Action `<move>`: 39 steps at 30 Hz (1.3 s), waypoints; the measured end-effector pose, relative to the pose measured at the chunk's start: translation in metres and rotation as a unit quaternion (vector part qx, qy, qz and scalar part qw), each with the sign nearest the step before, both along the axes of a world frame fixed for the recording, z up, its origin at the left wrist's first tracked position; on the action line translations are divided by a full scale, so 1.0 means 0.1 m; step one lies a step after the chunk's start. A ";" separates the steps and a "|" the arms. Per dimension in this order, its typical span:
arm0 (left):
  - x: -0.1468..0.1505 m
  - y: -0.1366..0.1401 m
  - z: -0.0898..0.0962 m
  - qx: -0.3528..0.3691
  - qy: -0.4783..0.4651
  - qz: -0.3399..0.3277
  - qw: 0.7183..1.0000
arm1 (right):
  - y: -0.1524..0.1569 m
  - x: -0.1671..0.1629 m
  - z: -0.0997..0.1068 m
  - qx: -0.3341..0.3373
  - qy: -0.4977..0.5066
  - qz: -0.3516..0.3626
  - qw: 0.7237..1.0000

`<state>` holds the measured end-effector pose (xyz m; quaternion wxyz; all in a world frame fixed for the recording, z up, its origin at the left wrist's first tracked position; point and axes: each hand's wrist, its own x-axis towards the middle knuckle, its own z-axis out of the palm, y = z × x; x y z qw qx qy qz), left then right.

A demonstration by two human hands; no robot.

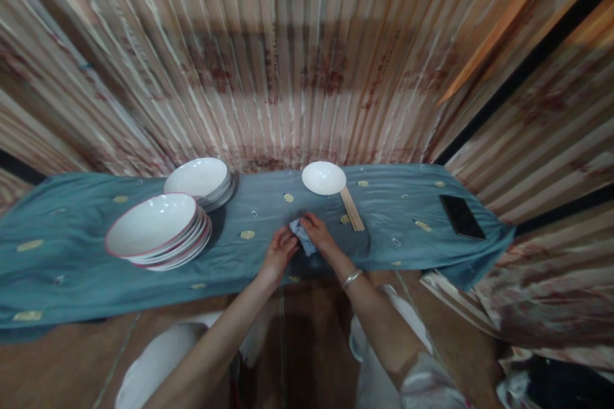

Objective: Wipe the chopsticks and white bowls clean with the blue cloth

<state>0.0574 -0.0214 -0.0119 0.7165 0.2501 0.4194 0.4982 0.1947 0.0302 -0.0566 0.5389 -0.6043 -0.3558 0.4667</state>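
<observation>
A crumpled light blue cloth is between my two hands, over the front part of the covered table. My right hand pinches it from the right and top, fingers closed on it. At its left edge, the curled fingers of my left hand meet the cloth; the exact grip is partly hidden. Beyond my hands stands a small white bowl. A bundle of wooden chopsticks lies against the bowl's right side, pointing toward me.
At the left are a stack of red-rimmed white bowls and, behind it, a stack of dark-rimmed ones. A black phone lies on the right of the blue-green tablecloth. Patterned curtains hang behind.
</observation>
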 end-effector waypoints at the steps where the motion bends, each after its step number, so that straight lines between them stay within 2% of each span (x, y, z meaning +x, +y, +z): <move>1: -0.04 -0.02 0.00 -0.005 0.003 0.005 1.000 | -0.01 0.01 0.02 0.000 0.007 0.002 1.000; 8: -0.21 -0.10 -0.01 -0.011 0.003 -0.003 1.000 | 0.01 0.26 0.25 0.002 0.075 0.008 0.997; 12: -0.32 -0.08 0.00 -0.010 0.019 0.001 1.000 | 0.00 0.26 0.33 -0.009 0.112 0.019 0.994; 19: -0.52 -0.05 0.09 0.020 0.036 0.020 0.999 | -0.13 0.04 0.27 -0.068 0.149 0.039 0.986; 27: -0.70 -0.10 0.12 0.041 0.053 0.011 0.998 | -0.10 0.21 0.29 -0.038 0.155 -0.013 0.987; 31: -0.76 -0.03 0.07 0.103 0.114 0.013 0.988 | -0.18 0.17 0.22 -0.043 0.131 -0.005 0.990; 33: -0.80 -0.01 0.09 0.178 0.194 0.017 0.965 | -0.25 0.14 0.19 -0.036 0.119 -0.004 0.992; 34: -0.82 0.00 0.12 0.230 0.243 0.018 0.942 | -0.27 0.13 0.19 -0.030 0.113 -0.003 0.993; 37: -0.89 -0.04 0.26 0.389 0.384 0.022 0.837 | -0.32 0.09 0.18 -0.010 0.092 0.001 0.996; 39: -0.94 -0.08 0.35 0.445 0.439 0.025 0.780 | -0.32 0.03 0.18 -0.006 0.082 0.004 0.997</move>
